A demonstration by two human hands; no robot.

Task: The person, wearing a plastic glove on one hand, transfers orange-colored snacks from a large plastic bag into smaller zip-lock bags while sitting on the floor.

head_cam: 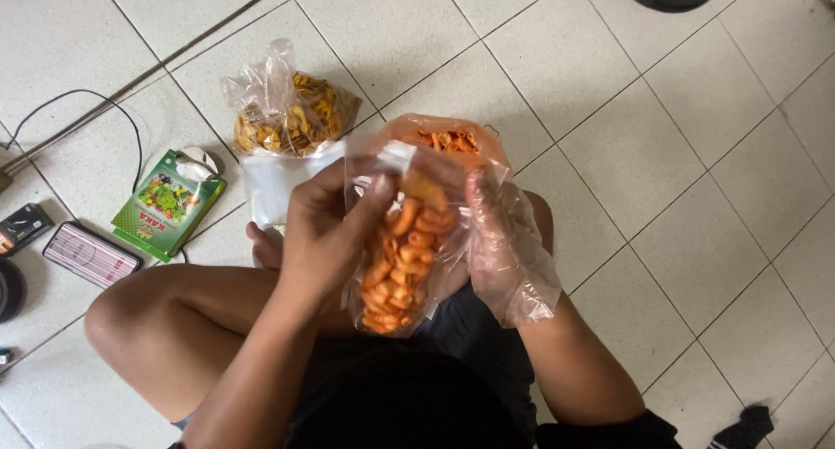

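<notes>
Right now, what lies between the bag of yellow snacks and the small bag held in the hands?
In the head view, a pile of empty clear bags lies on the tiled floor between the yellow snack bag and the small filled bag.

Snack bag (402, 258) between hands — box (167, 204) left.

Both hands raised together over the lap.
Left hand (326, 231) bare, fingers curled in a pinch, thumb forward. Right hand (500, 240) gloved in clear plastic, fingers bent inward, forearms converging.

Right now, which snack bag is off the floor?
The small clear bag of orange snacks, held in both hands; the yellow-snack bag and big orange-snack bag sit on the tiles.
</notes>
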